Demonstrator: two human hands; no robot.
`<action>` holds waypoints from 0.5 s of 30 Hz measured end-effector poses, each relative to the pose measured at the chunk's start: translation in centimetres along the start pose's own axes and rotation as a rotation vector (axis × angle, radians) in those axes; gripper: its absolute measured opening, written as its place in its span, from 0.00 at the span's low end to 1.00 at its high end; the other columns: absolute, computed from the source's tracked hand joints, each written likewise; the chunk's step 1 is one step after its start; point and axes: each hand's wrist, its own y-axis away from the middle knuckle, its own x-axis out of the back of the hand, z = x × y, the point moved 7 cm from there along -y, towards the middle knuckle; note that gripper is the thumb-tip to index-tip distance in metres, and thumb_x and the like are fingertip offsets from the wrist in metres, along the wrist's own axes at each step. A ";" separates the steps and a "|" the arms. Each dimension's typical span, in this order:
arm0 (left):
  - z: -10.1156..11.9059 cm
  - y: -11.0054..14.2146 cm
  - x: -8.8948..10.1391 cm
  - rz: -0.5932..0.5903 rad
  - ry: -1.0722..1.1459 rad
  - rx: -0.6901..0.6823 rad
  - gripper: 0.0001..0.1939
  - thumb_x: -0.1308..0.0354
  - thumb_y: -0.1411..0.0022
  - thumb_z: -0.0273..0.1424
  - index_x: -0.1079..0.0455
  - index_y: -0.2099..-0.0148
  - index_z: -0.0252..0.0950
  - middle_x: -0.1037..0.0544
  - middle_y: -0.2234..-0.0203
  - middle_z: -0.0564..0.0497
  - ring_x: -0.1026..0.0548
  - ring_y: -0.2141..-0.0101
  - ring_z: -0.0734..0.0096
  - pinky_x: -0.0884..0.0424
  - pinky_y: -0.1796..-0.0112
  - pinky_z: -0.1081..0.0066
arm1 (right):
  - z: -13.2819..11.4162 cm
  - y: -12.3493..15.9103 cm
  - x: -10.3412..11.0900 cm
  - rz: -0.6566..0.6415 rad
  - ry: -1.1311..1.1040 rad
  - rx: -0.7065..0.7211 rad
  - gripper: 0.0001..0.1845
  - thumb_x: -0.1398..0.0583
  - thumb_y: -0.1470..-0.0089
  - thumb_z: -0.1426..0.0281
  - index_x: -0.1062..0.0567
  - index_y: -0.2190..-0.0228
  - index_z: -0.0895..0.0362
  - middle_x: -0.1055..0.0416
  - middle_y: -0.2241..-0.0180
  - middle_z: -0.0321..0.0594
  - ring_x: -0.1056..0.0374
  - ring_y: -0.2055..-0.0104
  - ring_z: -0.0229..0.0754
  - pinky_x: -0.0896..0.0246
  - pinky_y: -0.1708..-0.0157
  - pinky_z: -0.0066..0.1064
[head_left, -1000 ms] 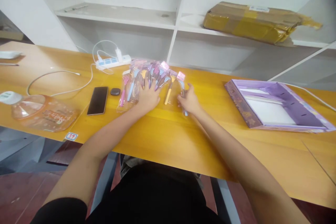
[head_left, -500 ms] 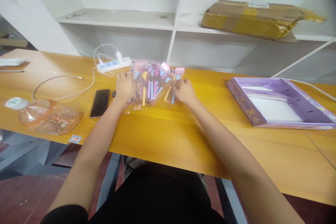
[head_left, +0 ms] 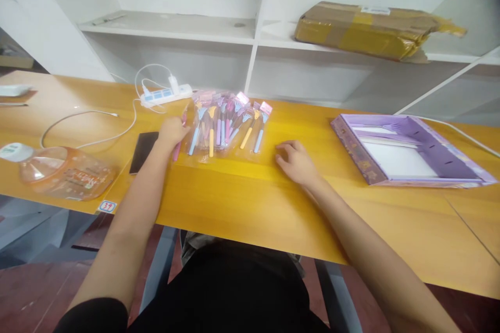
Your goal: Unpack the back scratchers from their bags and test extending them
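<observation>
From the head view, we see the left hand (head_left: 172,132) at the left end of a spread of sticks (head_left: 223,130) with hand-shaped tops, lying in clear bags on the table (head_left: 234,203). Its fingers bend over a pink stick (head_left: 176,152), which shows above and below them; we cannot tell whether they grip it. Right beside it the rest overlap, blue, yellow, purple and pink, with pink cards at their far ends. At the right end of the spread we find a yellow stick (head_left: 246,138) and a blue stick (head_left: 258,140) side by side. The right hand (head_left: 297,162) is just to the right of these, holding nothing, its fingers loosely curled and the thumb apart from them. Further right we see a shallow purple box (head_left: 349,158), open at the top. To the left, the forearm partly covers a phone (head_left: 141,152), and a bottle (head_left: 64,171) lies on its side near the table edge. Behind the phone we see a power strip (head_left: 167,94), and a taped parcel (head_left: 365,31) rests on the shelf (head_left: 175,27)
</observation>
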 end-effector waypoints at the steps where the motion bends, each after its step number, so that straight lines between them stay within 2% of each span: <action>1: 0.0 -0.1 0.3 0.019 -0.004 0.010 0.15 0.37 0.35 0.37 0.19 0.52 0.32 0.16 0.57 0.34 0.19 0.48 0.37 0.25 0.42 0.49 | -0.1 0.1 -0.1 0.024 0.004 0.008 0.23 0.43 0.33 0.64 0.21 0.43 0.58 0.29 0.40 0.56 0.34 0.35 0.60 0.42 0.28 0.51; 3: 0.1 -0.2 0.9 0.070 0.007 0.023 0.21 0.43 0.29 0.34 0.25 0.39 0.29 0.15 0.53 0.35 0.18 0.48 0.44 0.25 0.42 0.54 | -0.2 0.0 -0.3 0.062 0.010 0.020 0.23 0.44 0.33 0.64 0.21 0.43 0.59 0.29 0.41 0.58 0.35 0.36 0.63 0.43 0.29 0.54; 5: 0.4 -0.1 1.4 0.121 0.029 0.021 0.28 0.49 0.23 0.34 0.37 0.27 0.27 0.17 0.45 0.36 0.18 0.46 0.51 0.26 0.40 0.58 | -0.2 -0.1 -0.4 0.079 0.009 0.036 0.24 0.45 0.33 0.64 0.21 0.43 0.59 0.29 0.41 0.58 0.36 0.37 0.64 0.43 0.30 0.56; 7: 0.9 0.1 1.7 0.165 0.030 -0.010 0.32 0.52 0.20 0.38 0.46 0.22 0.26 0.24 0.36 0.34 0.22 0.40 0.53 0.30 0.35 0.58 | -0.2 -0.1 -0.5 0.078 0.005 0.048 0.24 0.45 0.33 0.63 0.21 0.42 0.58 0.29 0.41 0.57 0.36 0.37 0.63 0.43 0.30 0.55; 9: 1.3 0.3 1.9 0.173 0.002 -0.054 0.31 0.51 0.19 0.41 0.41 0.25 0.26 0.30 0.31 0.32 0.30 0.33 0.47 0.37 0.30 0.53 | 0.0 0.2 -0.6 0.070 -0.002 0.047 0.26 0.45 0.32 0.62 0.22 0.40 0.59 0.29 0.39 0.58 0.36 0.37 0.64 0.43 0.30 0.55; 11: 1.4 0.4 1.9 0.127 -0.029 -0.084 0.29 0.48 0.21 0.43 0.32 0.30 0.26 0.29 0.34 0.29 0.34 0.30 0.38 0.40 0.28 0.47 | 0.2 0.4 -0.7 0.057 -0.012 0.037 0.29 0.46 0.31 0.59 0.25 0.37 0.60 0.29 0.37 0.58 0.36 0.36 0.64 0.42 0.30 0.56; 13: 1.6 0.8 1.7 0.054 -0.028 -0.109 0.30 0.46 0.24 0.47 0.28 0.33 0.29 0.25 0.37 0.29 0.32 0.31 0.35 0.37 0.31 0.44 | 0.2 0.1 -0.5 0.042 -0.025 0.028 0.32 0.47 0.30 0.57 0.29 0.33 0.61 0.28 0.36 0.58 0.35 0.34 0.64 0.42 0.30 0.57; 15: 2.5 1.5 1.0 -0.061 -0.010 -0.188 0.35 0.47 0.25 0.54 0.31 0.28 0.35 0.25 0.34 0.31 0.31 0.31 0.35 0.34 0.32 0.45 | 0.0 -1.0 -0.2 0.035 -0.050 0.016 0.35 0.50 0.27 0.55 0.34 0.28 0.60 0.30 0.34 0.59 0.35 0.32 0.63 0.42 0.29 0.56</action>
